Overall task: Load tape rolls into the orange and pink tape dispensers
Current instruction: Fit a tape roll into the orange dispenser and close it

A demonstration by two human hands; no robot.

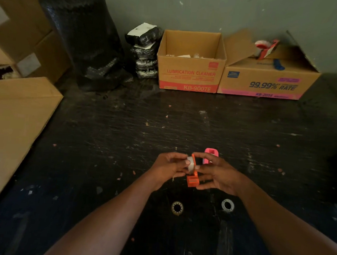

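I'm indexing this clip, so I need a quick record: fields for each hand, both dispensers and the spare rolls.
left hand: pinches a white roll at the orange dispenser
right hand: grips the orange dispenser
pink dispenser: on the table, just beyond the right hand
spare rolls: left roll and right roll, flat on the table, apart, nearer the person than the hands

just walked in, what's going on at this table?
A person is loading the orange dispenser. The right hand holds it, while the left hand pinches a white tape roll against its side. The pink dispenser stands just behind the hands. A yellowish roll and a grey roll lie on the black table, nearer the person.
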